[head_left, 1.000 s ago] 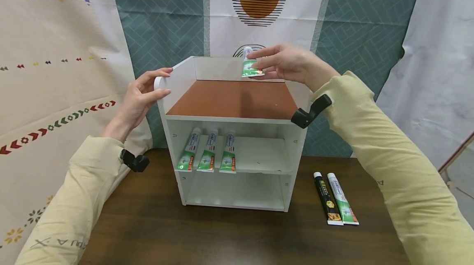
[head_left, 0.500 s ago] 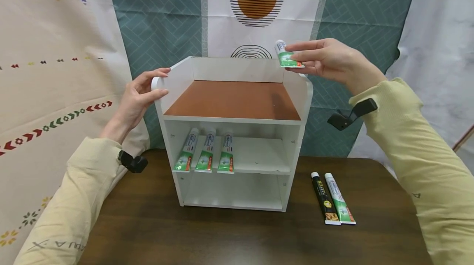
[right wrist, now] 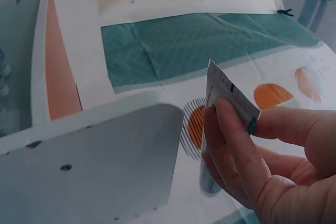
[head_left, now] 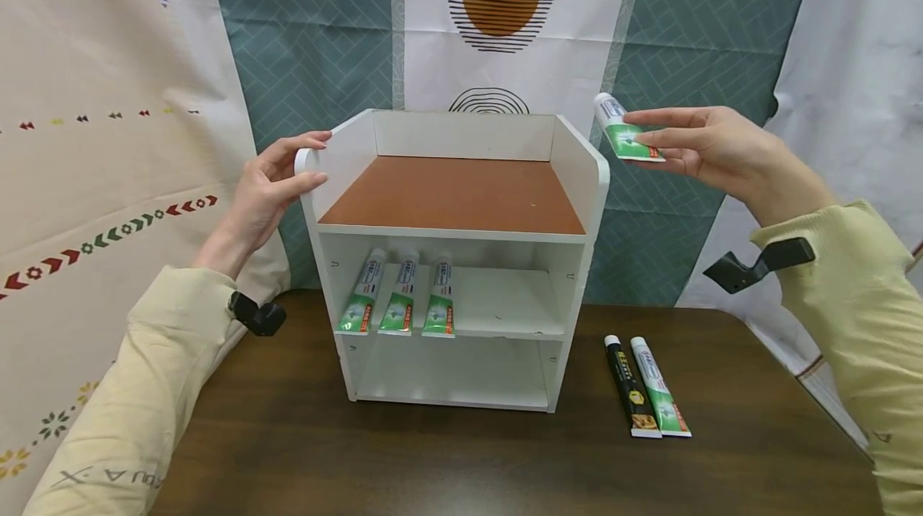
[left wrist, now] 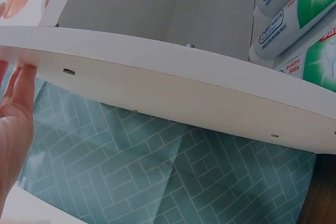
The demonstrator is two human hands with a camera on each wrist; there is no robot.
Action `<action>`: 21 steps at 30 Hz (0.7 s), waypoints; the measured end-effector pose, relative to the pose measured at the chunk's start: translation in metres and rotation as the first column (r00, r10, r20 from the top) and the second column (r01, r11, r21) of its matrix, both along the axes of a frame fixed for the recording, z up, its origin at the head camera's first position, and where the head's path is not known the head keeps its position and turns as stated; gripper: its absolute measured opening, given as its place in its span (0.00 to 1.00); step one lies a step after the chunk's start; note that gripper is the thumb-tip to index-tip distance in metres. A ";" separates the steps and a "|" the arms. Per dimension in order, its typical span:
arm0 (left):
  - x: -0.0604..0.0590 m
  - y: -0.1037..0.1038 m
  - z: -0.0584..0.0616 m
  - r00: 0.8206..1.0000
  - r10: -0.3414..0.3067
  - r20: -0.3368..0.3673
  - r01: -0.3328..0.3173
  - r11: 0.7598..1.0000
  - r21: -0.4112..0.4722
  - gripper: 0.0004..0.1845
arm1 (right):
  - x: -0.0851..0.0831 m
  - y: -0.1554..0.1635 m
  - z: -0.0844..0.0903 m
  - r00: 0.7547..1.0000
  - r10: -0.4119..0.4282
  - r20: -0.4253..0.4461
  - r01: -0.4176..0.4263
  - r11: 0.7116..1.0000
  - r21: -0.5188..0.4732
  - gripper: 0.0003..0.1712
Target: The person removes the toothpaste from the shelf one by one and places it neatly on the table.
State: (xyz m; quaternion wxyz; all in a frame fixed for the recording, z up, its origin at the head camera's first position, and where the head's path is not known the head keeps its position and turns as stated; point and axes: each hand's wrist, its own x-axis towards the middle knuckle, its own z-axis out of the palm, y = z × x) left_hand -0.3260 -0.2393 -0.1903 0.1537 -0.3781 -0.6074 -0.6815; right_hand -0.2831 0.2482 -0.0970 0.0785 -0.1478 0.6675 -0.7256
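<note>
My right hand (head_left: 710, 147) pinches a green and white toothpaste tube (head_left: 626, 131) in the air, just right of the white shelf unit (head_left: 453, 236). In the right wrist view the tube's flat end (right wrist: 231, 95) shows between thumb and fingers. My left hand (head_left: 263, 191) grips the upper left side panel of the unit, thumb inside and fingers over its edge. On the middle shelf lean several matching toothpaste tubes: a left one (head_left: 363, 292), a middle one (head_left: 401, 296) and a right one (head_left: 440, 297). Bare board (head_left: 508, 300) shows to their right.
A black toothpaste tube (head_left: 631, 388) and another green and white toothpaste tube (head_left: 660, 388) lie side by side on the dark wooden table (head_left: 461, 468), right of the unit. The unit's top has a brown surface (head_left: 461, 194) with raised white walls. Patterned cloths (head_left: 317, 27) hang behind.
My right hand has carried the toothpaste tube rightward, from above the unit's brown top to beyond its right wall, then slightly down. The left hand stays on the panel.
</note>
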 end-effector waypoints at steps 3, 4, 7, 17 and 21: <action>0.000 0.000 0.000 1.000 0.000 0.002 0.000 1.000 0.000 0.18 | 0.002 0.008 -0.009 1.000 -0.026 -0.014 0.027 0.999 0.044 0.16; 0.000 0.000 0.000 1.000 0.001 0.001 -0.001 1.000 -0.001 0.18 | 0.003 0.011 -0.012 0.999 -0.034 -0.018 0.035 0.998 0.058 0.16; 0.000 0.001 -0.001 1.000 0.000 -0.002 0.000 1.000 -0.001 0.18 | 0.004 0.018 -0.022 0.998 -0.051 -0.029 0.054 0.994 0.095 0.16; 0.000 0.000 0.000 1.000 -0.001 -0.002 0.001 1.000 0.006 0.18 | 0.001 0.033 -0.062 0.999 -0.018 -0.028 0.021 0.991 0.132 0.17; 0.000 0.000 0.000 1.000 0.003 -0.003 -0.003 1.000 0.002 0.18 | -0.001 0.037 -0.076 0.999 -0.006 -0.033 0.011 0.988 0.154 0.17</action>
